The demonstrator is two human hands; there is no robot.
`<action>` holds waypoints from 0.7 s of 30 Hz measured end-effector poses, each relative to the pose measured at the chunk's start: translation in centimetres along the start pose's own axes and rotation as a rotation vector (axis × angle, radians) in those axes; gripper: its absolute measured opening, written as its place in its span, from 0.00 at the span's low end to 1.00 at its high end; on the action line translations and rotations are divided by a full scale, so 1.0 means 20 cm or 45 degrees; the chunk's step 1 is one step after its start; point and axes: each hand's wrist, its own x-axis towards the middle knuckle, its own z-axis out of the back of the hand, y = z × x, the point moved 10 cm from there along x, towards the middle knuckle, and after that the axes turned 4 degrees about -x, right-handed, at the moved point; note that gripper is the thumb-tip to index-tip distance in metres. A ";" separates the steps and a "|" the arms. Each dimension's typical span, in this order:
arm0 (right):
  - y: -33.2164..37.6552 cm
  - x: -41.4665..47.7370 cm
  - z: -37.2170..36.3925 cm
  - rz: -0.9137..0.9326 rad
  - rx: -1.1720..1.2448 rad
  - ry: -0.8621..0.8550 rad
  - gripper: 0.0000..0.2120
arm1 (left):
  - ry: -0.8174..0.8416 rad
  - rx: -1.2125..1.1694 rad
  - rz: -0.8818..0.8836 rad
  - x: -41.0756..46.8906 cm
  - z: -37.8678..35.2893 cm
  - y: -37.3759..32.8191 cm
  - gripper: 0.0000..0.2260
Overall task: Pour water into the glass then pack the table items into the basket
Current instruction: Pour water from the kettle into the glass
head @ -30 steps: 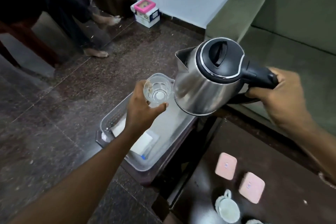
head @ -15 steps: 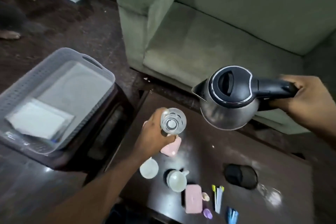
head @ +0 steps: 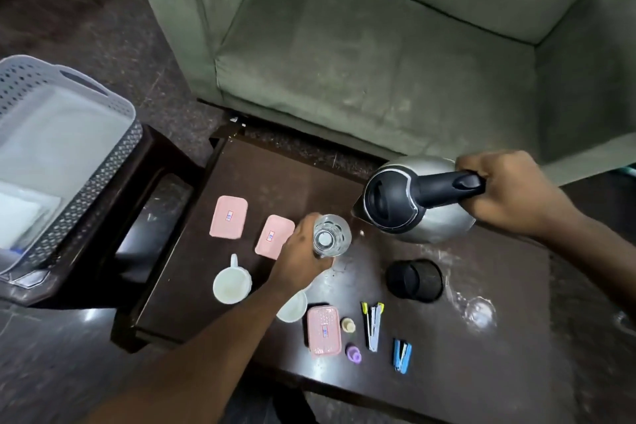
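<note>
My left hand point(head: 298, 256) grips a clear glass point(head: 331, 235) upright over the dark coffee table point(head: 481, 372). A steel kettle point(head: 413, 203) with a black lid is held by its black handle in my right hand point(head: 509, 193), its spout just right of the glass rim and slightly above it. No stream of water is visible. The grey perforated basket point(head: 86, 189) stands on a side table at the left, with white paper inside. On the table lie two pink lids point(head: 228, 217), a pink box point(head: 324, 329) and two white cups point(head: 231, 284).
A black round kettle base point(head: 414, 280) sits right of the glass. A yellow stapler point(head: 372, 325), a blue stapler point(head: 402, 356) and two small caps point(head: 348, 325) lie near the front edge. A green sofa point(head: 378, 62) stands close behind the table.
Both hands have moved from above the basket rightward to above the coffee table, and lower. The kettle spout has come closer to the glass.
</note>
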 end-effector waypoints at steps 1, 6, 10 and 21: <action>0.00 0.00 -0.03 0.023 -0.031 0.009 0.19 | 0.011 0.015 0.001 0.00 -0.02 0.00 0.35; 0.03 -0.01 -0.14 0.071 -0.120 0.051 0.09 | 0.016 0.031 -0.003 0.02 -0.05 0.00 0.34; 0.03 -0.01 -0.19 0.074 -0.236 0.100 0.08 | 0.043 0.060 -0.028 0.04 -0.07 -0.01 0.35; 0.08 -0.09 -0.06 0.187 -0.464 -0.008 0.13 | 0.077 0.088 -0.060 0.08 -0.16 -0.02 0.35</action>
